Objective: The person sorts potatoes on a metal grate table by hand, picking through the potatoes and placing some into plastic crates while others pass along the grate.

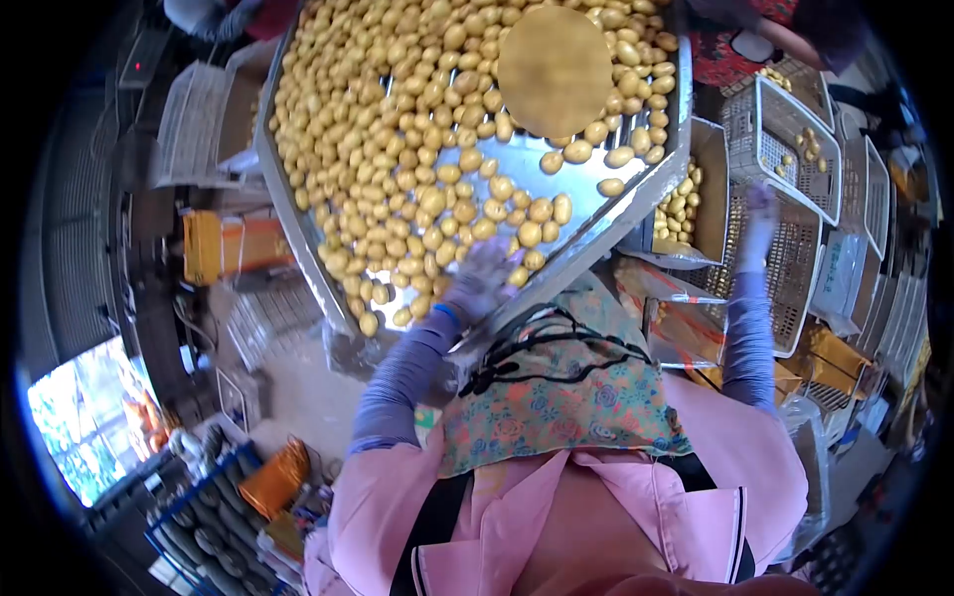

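Small yellow potatoes [397, 189] cover most of a metal sorting table [586, 194] in front of me. My left hand [482, 273], in a pale purple glove, lies at the table's near edge against the closest potatoes, its fingers stretched out and apart. Off to the right, my gloved right hand [760, 214] is held out over a light plastic crate [790, 263]. Its fingers are too small and blurred to read, and I cannot make out anything in them. A cardboard box [708, 189] partly filled with potatoes stands between the table and that crate.
Another white crate [835, 189] with a few potatoes stands farther right. Stacked crates [189, 124] are on the left, near an orange carton [234, 246]. Other people stand at the table's far corners, one in a red patterned garment [715, 58]. A blurred round patch hides some potatoes.
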{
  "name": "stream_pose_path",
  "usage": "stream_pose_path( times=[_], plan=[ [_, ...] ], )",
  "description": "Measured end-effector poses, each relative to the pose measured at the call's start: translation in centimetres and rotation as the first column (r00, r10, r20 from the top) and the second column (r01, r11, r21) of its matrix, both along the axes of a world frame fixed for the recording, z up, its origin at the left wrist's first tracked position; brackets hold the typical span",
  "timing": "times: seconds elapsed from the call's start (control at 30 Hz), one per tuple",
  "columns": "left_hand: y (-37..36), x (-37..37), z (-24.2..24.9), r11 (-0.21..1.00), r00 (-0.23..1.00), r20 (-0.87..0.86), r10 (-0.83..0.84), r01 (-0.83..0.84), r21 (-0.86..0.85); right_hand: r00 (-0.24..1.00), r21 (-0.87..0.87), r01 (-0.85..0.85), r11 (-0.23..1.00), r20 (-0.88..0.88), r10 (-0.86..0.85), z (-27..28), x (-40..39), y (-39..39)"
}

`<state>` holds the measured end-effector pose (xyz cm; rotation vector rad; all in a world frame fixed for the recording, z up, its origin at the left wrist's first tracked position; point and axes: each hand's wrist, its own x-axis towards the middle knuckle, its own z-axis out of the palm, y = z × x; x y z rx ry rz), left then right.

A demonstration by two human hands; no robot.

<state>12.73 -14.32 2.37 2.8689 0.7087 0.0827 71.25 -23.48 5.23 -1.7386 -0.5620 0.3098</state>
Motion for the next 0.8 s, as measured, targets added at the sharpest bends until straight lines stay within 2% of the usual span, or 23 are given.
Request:
stream_pose_path(
  times=[0.03, 0.07, 0.1, 0.13, 0.17, 0.2, 0.23, 0.27, 0.3, 0.33, 0.37, 0.4, 0.43, 0.47, 0.53, 0.57, 0.6, 0.63, 0.67, 0.7, 0.73, 0.77, 0.8],
  plan=[
    [0.7, -2.9, -0.1, 1.000, 0.996, -0.092, -0.015, 0.013, -0.025, 0.998, 0.169, -0.026, 0.985, -0.048, 0.034, -1.6, -6.5, 0.4],
    [1.6, -5.6, -0.5, 0.998, 0.983, -0.177, -0.044, 0.036, -0.048, 0.951, -0.095, -0.263, 0.960, 0.143, 0.274, -3.3, -10.1, 0.3],
    [2.7, -7.7, -0.7, 0.993, 0.994, -0.057, 0.091, -0.095, -0.071, 0.921, -0.081, -0.355, 0.931, 0.141, 0.364, -3.2, -15.7, 2.0],
    [3.7, -9.0, -1.1, 0.970, 0.973, 0.060, 0.225, -0.218, -0.104, 0.816, -0.212, -0.472, 0.856, 0.261, 0.515, 0.7, -21.6, 4.1],
    [4.2, -9.3, -1.3, 0.937, 0.937, -0.015, 0.350, -0.350, 0.012, 0.598, -0.269, -0.589, 0.762, 0.489, 0.635, -0.2, -23.8, 6.4],
    [4.7, -9.4, -1.7, 0.877, 0.878, -0.076, 0.473, -0.461, 0.137, 0.426, -0.348, -0.699, 0.625, 0.499, 0.755, 2.2, -26.4, 9.4],
    [4.2, -8.0, -3.6, 0.816, 0.826, -0.064, 0.560, -0.537, 0.214, 0.414, -0.363, -0.699, 0.616, 0.496, 0.763, 2.2, -28.2, 12.3],
    [3.2, -5.8, -4.6, 0.787, 0.811, 0.042, 0.584, -0.578, 0.217, 0.401, -0.378, -0.701, 0.605, 0.493, 0.772, 1.9, -29.3, 15.1],
    [2.2, -3.3, -5.2, 0.757, 0.788, 0.147, 0.597, -0.615, 0.220, 0.342, -0.484, -0.566, 0.667, 0.599, 0.724, 2.0, -30.0, 17.8],
    [0.3, -0.2, -4.4, 0.760, 0.760, 0.076, 0.645, -0.649, 0.041, 0.261, -0.553, -0.409, 0.726, 0.692, 0.673, 2.1, -30.3, 19.8],
    [-1.4, 1.6, -2.7, 0.728, 0.735, -0.003, 0.678, -0.672, -0.138, 0.256, -0.554, -0.415, 0.721, 0.690, 0.677, 1.3, -30.5, 20.7],
    [-2.2, 1.3, -0.6, 0.721, 0.728, -0.003, 0.685, -0.679, -0.138, 0.252, -0.599, -0.333, 0.728, 0.687, 0.681, 0.1, -30.8, 21.2],
    [-2.8, 1.0, 1.8, 0.851, 0.870, -0.026, 0.493, -0.488, -0.193, 0.250, -0.638, -0.245, 0.730, 0.686, 0.683, -1.2, -31.1, 21.6],
    [-2.8, 0.9, 2.8, 0.929, 0.963, -0.034, 0.269, -0.268, -0.254, 0.235, -0.612, -0.276, 0.741, 0.705, 0.669, -2.2, -31.7, 20.9],
    [-2.2, -3.0, 1.6, 0.962, 0.965, 0.094, 0.245, -0.230, -0.147, 0.360, -0.727, -0.417, 0.546, 0.419, 0.833, -3.0, -31.8, 19.0],
    [-1.7, -4.8, 0.5, 0.955, 0.956, -0.031, 0.291, -0.292, -0.048, 0.273, -0.618, -0.496, 0.610, 0.556, 0.785, -2.5, -31.8, 17.6],
    [-0.8, -6.6, 0.9, 0.901, 0.910, -0.055, 0.412, -0.415, -0.125, 0.264, -0.627, -0.495, 0.601, 0.551, 0.792, -1.2, -31.6, 17.1],
    [0.1, -8.2, 1.0, 0.893, 0.893, -0.036, 0.448, -0.449, -0.043, 0.412, -0.656, -0.576, 0.488, 0.282, 0.866, 0.6, -31.3, 16.9],
    [0.3, -8.1, 0.2, 0.892, 0.894, -0.038, 0.447, -0.449, -0.049, 0.512, -0.640, -0.666, 0.382, -0.020, 0.859, 1.3, -30.9, 16.9],
    [0.4, -7.8, -1.0, 0.827, 0.828, -0.119, 0.548, -0.558, -0.071, 0.586, -0.539, -0.680, 0.496, 0.007, 0.810, -0.5, -29.8, 17.3],
    [0.5, -7.0, -1.1, 0.746, 0.744, -0.204, 0.636, -0.660, -0.083, 0.585, -0.544, -0.680, 0.491, -0.001, 0.811, 0.7, -29.7, 17.5],
    [0.6, -5.2, -1.6, 0.668, 0.690, -0.166, 0.704, -0.723, -0.174, 0.577, -0.557, -0.674, 0.486, 0.016, 0.817, 2.2, -29.3, 18.2],
    [0.5, -3.5, -2.2, 0.665, 0.689, -0.173, 0.704, -0.725, -0.180, 0.569, -0.568, -0.666, 0.484, 0.033, 0.822, 3.5, -29.1, 18.7]
  ],
)
